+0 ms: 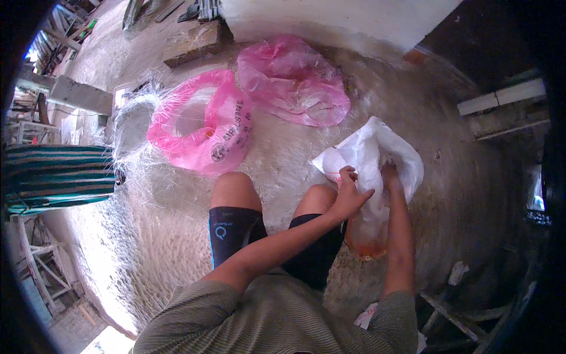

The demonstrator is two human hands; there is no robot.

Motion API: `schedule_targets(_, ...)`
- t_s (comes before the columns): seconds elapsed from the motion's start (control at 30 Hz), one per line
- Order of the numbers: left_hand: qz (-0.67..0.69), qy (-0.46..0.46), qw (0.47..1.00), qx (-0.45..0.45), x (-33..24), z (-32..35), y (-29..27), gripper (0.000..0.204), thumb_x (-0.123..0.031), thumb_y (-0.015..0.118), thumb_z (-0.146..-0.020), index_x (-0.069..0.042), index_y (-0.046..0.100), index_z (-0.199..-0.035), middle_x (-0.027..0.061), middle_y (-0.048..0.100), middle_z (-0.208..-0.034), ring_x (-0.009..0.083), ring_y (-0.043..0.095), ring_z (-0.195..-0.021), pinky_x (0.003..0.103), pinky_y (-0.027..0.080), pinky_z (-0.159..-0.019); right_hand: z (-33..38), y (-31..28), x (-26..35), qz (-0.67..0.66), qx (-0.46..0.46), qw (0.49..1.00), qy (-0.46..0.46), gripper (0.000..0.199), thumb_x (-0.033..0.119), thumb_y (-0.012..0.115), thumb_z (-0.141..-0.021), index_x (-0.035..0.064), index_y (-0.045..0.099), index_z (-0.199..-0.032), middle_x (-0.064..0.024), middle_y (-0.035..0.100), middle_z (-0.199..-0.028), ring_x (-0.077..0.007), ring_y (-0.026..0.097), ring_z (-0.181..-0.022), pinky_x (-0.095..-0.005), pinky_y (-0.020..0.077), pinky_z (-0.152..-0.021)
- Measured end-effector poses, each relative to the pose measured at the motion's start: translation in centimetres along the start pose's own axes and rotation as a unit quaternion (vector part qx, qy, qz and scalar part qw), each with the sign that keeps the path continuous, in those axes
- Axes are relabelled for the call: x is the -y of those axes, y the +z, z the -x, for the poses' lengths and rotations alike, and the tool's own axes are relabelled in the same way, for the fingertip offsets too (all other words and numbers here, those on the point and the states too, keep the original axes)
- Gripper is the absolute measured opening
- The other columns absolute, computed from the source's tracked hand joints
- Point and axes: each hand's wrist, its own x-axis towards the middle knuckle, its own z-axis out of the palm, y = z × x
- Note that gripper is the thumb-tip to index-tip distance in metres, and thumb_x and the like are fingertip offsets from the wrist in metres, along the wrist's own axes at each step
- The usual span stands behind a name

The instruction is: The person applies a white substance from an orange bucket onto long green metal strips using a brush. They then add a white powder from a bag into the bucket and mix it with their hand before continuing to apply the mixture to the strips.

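A white plastic bag [377, 147] stands on the floor just right of my knees. My left hand [349, 194] pinches its near edge with thumb and fingers. My right hand [390, 174] reaches down into the bag's mouth, its fingers hidden inside. Below the white bag, a clear bag part [367, 239] shows something orange at its bottom. I cannot tell what my right hand holds inside the bag.
A pink plastic bag rolled open into a ring [203, 124] lies ahead left, and a crumpled pink bag [295, 82] behind it. Pale fibre strands [141, 177] cover the concrete floor. A striped cloth [56, 177] hangs at left. A wooden block [191, 44] lies far ahead.
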Motion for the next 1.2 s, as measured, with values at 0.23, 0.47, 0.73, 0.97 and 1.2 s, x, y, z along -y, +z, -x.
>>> schedule_targets(0.23,-0.025,-0.037,0.997,0.062,1.0,-0.2,-0.1,0.074,-0.02,0.084,-0.076,0.003,0.031,-0.124,0.0199,0.047,-0.114,0.0275,0.051,-0.107,0.039,0.046,-0.091,-0.1,0.9,0.9,0.019,-0.018,0.999,0.035,0.044,0.031,0.065,-0.084,-0.0044,0.063,-0.11,-0.0261,0.062,-0.115,-0.0435,0.059,-0.107,-0.05,0.046,-0.094)
schedule_targets(0.47,0.042,-0.024,0.996,0.073,3.2,0.0,1.1,0.064,-0.017,0.079,-0.082,0.003,0.033,-0.122,0.0187,0.049,-0.113,0.0252,0.051,-0.106,0.038,0.045,-0.091,0.7,0.1,1.6,0.003,-0.005,0.999,0.05,0.04,0.031,0.065,-0.084,-0.0021,0.064,-0.106,-0.0237,0.063,-0.111,-0.0414,0.059,-0.103,-0.0494,0.0463,-0.091)
schedule_targets(0.73,0.113,-0.094,0.98,0.133,0.1,0.4,-0.3,0.051,-0.008,0.074,-0.084,0.001,0.04,-0.121,0.014,0.055,-0.109,0.0237,0.054,-0.108,0.037,0.046,-0.094,4.1,1.9,2.4,-0.06,0.06,0.995,0.06,0.036,0.031,0.065,-0.083,0.0005,0.064,-0.103,-0.021,0.063,-0.106,-0.039,0.06,-0.099,-0.0486,0.0467,-0.087)
schedule_targets(0.97,0.166,-0.106,0.968,0.157,1.2,1.0,-0.3,0.048,0.001,0.07,-0.084,0.0,0.041,-0.122,0.0135,0.057,-0.11,0.0222,0.057,-0.104,0.036,0.048,-0.092,4.6,1.3,3.1,-0.086,0.064,0.992,0.065,0.033,0.031,0.064,-0.083,0.0028,0.065,-0.1,-0.0186,0.064,-0.102,-0.0369,0.06,-0.095,-0.0479,0.0471,-0.084)
schedule_targets(1.2,0.149,-0.079,0.973,0.159,1.2,0.0,-0.7,0.047,0.004,0.071,-0.082,0.0,0.043,-0.12,0.0135,0.058,-0.109,0.0215,0.058,-0.103,0.036,0.048,-0.092,6.0,1.5,3.0,-0.114,0.079,0.988,0.067,0.03,0.031,0.064,-0.082,0.0051,0.065,-0.097,-0.0162,0.064,-0.098,-0.0347,0.061,-0.091,-0.0472,0.0474,-0.081)
